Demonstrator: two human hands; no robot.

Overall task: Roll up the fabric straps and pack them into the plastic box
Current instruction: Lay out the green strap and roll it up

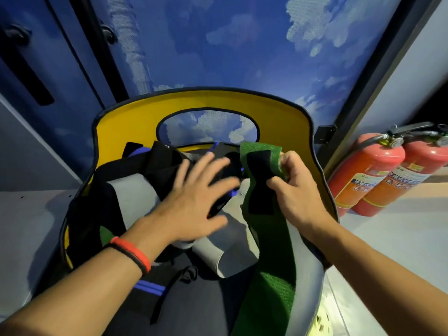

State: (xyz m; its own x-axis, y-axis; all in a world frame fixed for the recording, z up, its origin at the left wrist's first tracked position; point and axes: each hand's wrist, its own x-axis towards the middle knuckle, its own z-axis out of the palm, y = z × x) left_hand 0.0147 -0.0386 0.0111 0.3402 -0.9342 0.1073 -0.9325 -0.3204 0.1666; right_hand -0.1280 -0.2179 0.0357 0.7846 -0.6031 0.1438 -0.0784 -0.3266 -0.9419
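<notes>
My right hand pinches the upper end of the green strap beside its black fastening patch, probably to start the roll. The rest of the strap drapes toward me. My left hand, fingers spread and holding nothing, hovers above the black and grey straps heaped on the yellow chair. No plastic box is visible.

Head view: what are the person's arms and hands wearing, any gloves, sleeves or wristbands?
No gloves on the left hand or right hand; both forearms show no sleeve. The left wrist carries an orange-red band with a thin black band beside it. The right wrist wears nothing.
</notes>
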